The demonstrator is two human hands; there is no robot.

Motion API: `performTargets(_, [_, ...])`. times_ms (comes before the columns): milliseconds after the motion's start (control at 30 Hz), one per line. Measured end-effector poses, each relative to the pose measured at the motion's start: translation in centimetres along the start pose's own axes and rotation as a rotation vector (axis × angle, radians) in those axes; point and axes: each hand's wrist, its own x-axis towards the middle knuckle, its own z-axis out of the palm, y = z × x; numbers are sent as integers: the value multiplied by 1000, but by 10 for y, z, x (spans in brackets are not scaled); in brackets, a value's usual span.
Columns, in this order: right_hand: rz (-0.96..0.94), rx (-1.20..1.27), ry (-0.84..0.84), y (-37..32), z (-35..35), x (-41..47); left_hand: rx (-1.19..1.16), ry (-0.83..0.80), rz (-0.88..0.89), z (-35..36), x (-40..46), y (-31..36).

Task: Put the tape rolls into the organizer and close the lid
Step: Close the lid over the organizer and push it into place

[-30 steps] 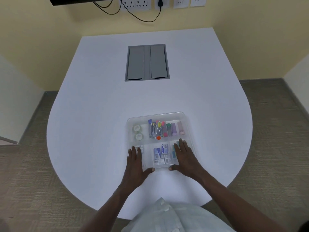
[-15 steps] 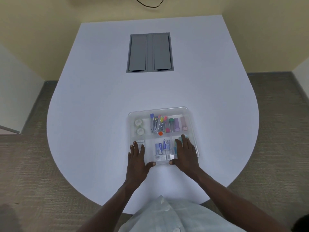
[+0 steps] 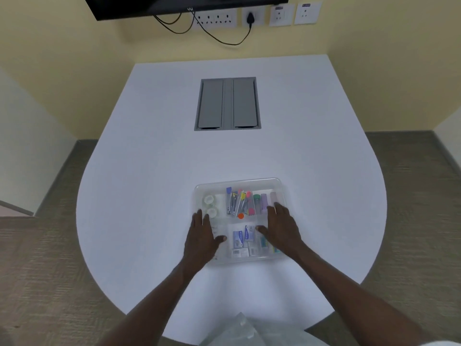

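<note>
Looking down, we see the white table (image 3: 154,186) filling most of the view, rounded at our end and squared toward the yellow wall, with a grey recessed hatch (image 3: 228,104) set into its far half. Near our edge sits the clear plastic organizer (image 3: 238,183), its transparent lid (image 3: 249,258) down over the compartments. Both our hands lie flat, palms down, on top of that lid — the left hand (image 3: 200,239) over the near-left corner, the right hand (image 3: 282,228) over the right side. On each hand the fingers are stretched forward and held close together, while the thumbs splay inward toward each other; neither hand grips or pinches anything. Under the lid, the two tape rolls (image 3: 209,206) rest one behind the other in the far-left compartment, just ahead of our left fingertips. The wide far compartment beside them holds a jumble of coloured pens and clips (image 3: 240,204), and the near middle compartment — showing between our thumbs — holds small blue-and-white packets (image 3: 243,237).
</note>
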Motion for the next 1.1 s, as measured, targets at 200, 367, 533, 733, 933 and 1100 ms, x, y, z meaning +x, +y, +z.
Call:
performTargets(200, [88,18,-118,11,-12,27,6,-139,-133,-21,34,-2])
performTargets(367, [136,85,-110,8,-4,19,-51,-197,-168,-16,41,-8])
performTargets(533, [116,1,-139,7,0,19,21,-222,-161,-18,44,-9])
performTargets(733, [130,-76,-189,7,-13,33,83,-243,-178,-23,51,-7])
performTargets(933, [-110,-205,-98,-4,-22,69,315,-190,52,-26,81,10])
performTargets(1100, [-202,-295,-214,-12,-15,89,459,-258,237,-27,110,22])
